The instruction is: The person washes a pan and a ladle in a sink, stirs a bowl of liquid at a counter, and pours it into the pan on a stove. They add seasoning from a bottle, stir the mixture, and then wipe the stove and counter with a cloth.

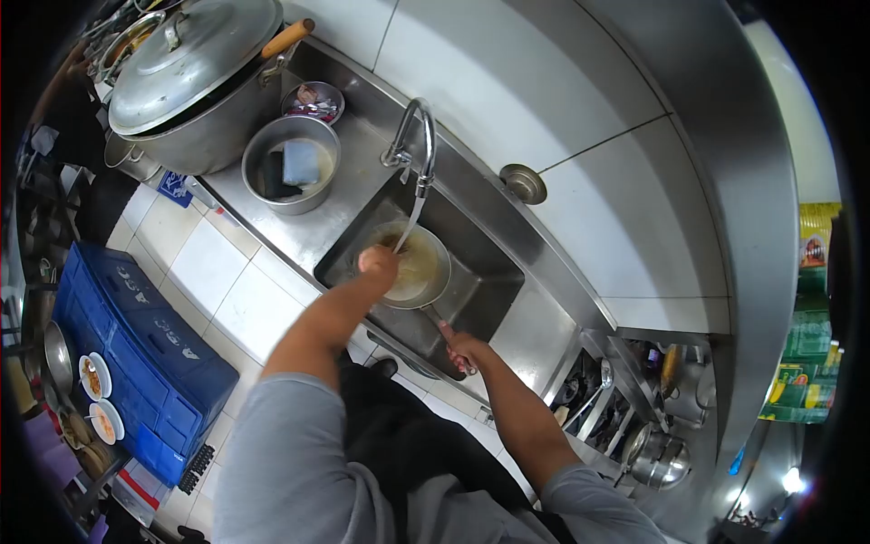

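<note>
A round metal pan (433, 286) with cloudy water in it is in the steel sink (494, 295). My right hand (464, 352) is wrapped round the pan's long handle (435, 316) near the sink's front edge. Over the pan's left side is my left hand (379, 263), its fingers curled; whatever they hold is hidden. From the curved faucet (419, 136) a stream of water (410, 222) runs down into the pan, close beside my left hand.
Left of the sink stand a metal basin (256, 177) holding water and blue and black cloths, a small bowl (337, 102) and a large lidded pot (204, 136). Blue crates (145, 335) are at the far left. A stove (603, 399) is at the right.
</note>
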Available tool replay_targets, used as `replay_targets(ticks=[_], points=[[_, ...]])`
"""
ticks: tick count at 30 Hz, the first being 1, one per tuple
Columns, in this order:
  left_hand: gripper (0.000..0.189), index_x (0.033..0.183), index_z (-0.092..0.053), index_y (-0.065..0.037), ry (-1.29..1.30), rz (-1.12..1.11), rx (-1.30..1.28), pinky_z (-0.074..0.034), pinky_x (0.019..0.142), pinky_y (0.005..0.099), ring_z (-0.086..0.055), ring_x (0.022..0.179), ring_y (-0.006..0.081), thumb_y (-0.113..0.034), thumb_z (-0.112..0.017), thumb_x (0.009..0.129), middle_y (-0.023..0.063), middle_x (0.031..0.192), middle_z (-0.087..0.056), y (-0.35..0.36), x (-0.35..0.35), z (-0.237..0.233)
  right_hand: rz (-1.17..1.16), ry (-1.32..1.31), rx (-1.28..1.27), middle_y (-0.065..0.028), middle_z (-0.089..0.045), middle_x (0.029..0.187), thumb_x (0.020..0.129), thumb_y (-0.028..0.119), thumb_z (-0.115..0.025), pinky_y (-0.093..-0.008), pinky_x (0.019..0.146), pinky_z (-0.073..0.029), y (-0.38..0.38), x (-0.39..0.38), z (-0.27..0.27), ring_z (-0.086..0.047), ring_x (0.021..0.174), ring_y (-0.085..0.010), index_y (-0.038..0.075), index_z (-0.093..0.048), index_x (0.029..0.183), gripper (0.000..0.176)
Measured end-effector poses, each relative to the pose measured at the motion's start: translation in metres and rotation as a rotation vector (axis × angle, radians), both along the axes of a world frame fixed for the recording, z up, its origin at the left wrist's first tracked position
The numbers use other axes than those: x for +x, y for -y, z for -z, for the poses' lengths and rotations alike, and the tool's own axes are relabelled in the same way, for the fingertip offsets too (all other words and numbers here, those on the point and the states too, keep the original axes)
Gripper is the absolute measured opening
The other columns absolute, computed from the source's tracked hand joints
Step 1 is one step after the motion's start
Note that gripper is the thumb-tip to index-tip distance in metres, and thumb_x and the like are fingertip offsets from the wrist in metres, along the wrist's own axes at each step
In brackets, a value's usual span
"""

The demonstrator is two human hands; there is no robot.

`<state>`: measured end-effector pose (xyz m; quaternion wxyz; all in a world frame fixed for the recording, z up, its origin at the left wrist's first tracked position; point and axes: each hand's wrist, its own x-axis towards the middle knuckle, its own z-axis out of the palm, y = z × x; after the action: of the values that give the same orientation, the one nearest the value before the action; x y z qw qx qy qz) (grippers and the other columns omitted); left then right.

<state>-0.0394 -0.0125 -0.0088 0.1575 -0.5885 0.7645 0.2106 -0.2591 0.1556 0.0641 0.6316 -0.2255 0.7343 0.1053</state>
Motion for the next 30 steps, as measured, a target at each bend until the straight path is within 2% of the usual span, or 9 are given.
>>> replay_targets(ticks=[6, 8, 12, 16, 19, 21, 24, 27, 30], points=[[0.025, 0.106, -0.078, -0.015, -0.12, 0.462, -0.057, -0.058, 0.051, 0.0448, -0.074, 0.084, 0.0242, -0.02, -0.071, 0.083, 0.0028, 0.104, -0.075, -0.06, 0.01, -0.021, -0.098, 0.044, -0.017, -0.0052, -0.04, 0.048, 0.094, 0.078, -0.034, -0.0369, 0.035, -0.041, 0.004, -0.014, 0.003, -0.04, 0.034, -0.0176, 0.006, -0.045, 0.063, 0.08], [0.028, 0.105, -0.078, -0.015, 0.083, 0.532, 0.101, -0.054, 0.044, 0.0432, -0.073, 0.074, 0.0241, -0.02, -0.074, 0.078, 0.0003, 0.09, -0.075, -0.069, -0.038, -0.032, -0.149, -0.017, -0.072, -0.0061, -0.04, 0.047, 0.095, 0.078, -0.034, -0.0378, 0.035, -0.041, 0.008, -0.007, 0.003, -0.041, 0.033, -0.0191, 0.005, -0.044, 0.061, 0.081], [0.028, 0.109, -0.078, -0.014, 0.329, 0.345, 0.234, -0.059, 0.059, 0.0448, -0.074, 0.097, 0.0247, -0.019, -0.073, 0.081, 0.0027, 0.109, -0.075, -0.019, -0.035, -0.033, -0.285, -0.131, -0.112, -0.0093, -0.042, 0.046, 0.096, 0.077, -0.031, -0.0415, 0.035, -0.041, 0.009, -0.007, 0.002, -0.045, 0.033, -0.023, 0.003, -0.045, 0.056, 0.085], [0.028, 0.107, -0.077, -0.013, 0.191, 0.409, 0.201, -0.056, 0.05, 0.0416, -0.074, 0.082, 0.0212, -0.023, -0.073, 0.082, 0.0028, 0.099, -0.076, -0.015, -0.019, -0.024, -0.258, -0.103, -0.034, -0.0121, -0.045, 0.046, 0.097, 0.077, -0.027, -0.0442, 0.038, -0.043, 0.014, -0.002, 0.003, -0.05, 0.036, -0.0251, 0.002, -0.047, 0.055, 0.088], [0.027, 0.111, -0.077, -0.013, 0.106, 0.555, 0.101, -0.06, 0.063, 0.0427, -0.074, 0.093, 0.0241, -0.025, -0.068, 0.088, 0.0052, 0.109, -0.076, -0.027, -0.019, -0.055, -0.404, -0.134, 0.009, -0.0123, -0.045, 0.046, 0.099, 0.072, -0.028, -0.0455, 0.046, -0.043, 0.023, 0.005, -0.017, -0.048, 0.036, -0.0274, -0.001, -0.052, 0.065, 0.084], [0.031, 0.114, -0.075, -0.008, 0.011, 0.303, 0.173, -0.058, 0.086, 0.0427, -0.073, 0.104, 0.0295, -0.024, -0.063, 0.091, 0.0106, 0.114, -0.074, -0.009, -0.01, -0.057, -0.383, -0.143, -0.07, -0.0095, -0.043, 0.046, 0.097, 0.075, -0.032, -0.0432, 0.041, -0.044, 0.02, 0.006, -0.021, -0.047, 0.036, -0.0237, 0.004, -0.045, 0.054, 0.084], [0.034, 0.113, -0.075, -0.007, -0.245, 0.011, 0.156, -0.057, 0.089, 0.0458, -0.072, 0.105, 0.0317, -0.028, -0.062, 0.091, 0.012, 0.113, -0.074, -0.006, -0.006, -0.022, -0.255, -0.104, -0.059, -0.0075, -0.041, 0.044, 0.097, 0.074, -0.033, -0.043, 0.042, -0.044, 0.017, 0.009, -0.021, -0.044, 0.035, -0.0231, 0.006, -0.042, 0.051, 0.083], [0.035, 0.122, -0.07, -0.006, -0.019, 0.37, 0.228, -0.057, 0.089, 0.0428, -0.071, 0.108, 0.0287, -0.024, -0.055, 0.097, 0.0143, 0.119, -0.072, -0.037, -0.022, -0.057, -0.307, -0.109, -0.054, -0.01, -0.042, 0.047, 0.096, 0.075, -0.035, -0.0454, 0.048, -0.042, 0.015, -0.003, 0.0, -0.047, 0.038, -0.0263, -0.001, -0.052, 0.067, 0.084], [0.034, 0.116, -0.073, -0.006, -0.07, 0.255, 0.274, -0.055, 0.092, 0.0454, -0.071, 0.109, 0.0296, -0.024, -0.057, 0.092, 0.0149, 0.117, -0.072, -0.018, -0.012, -0.052, -0.257, -0.084, -0.034, -0.0113, -0.045, 0.049, 0.095, 0.077, -0.033, -0.0458, 0.05, -0.043, 0.009, -0.002, -0.001, -0.049, 0.04, -0.0264, -0.002, -0.054, 0.069, 0.086]])
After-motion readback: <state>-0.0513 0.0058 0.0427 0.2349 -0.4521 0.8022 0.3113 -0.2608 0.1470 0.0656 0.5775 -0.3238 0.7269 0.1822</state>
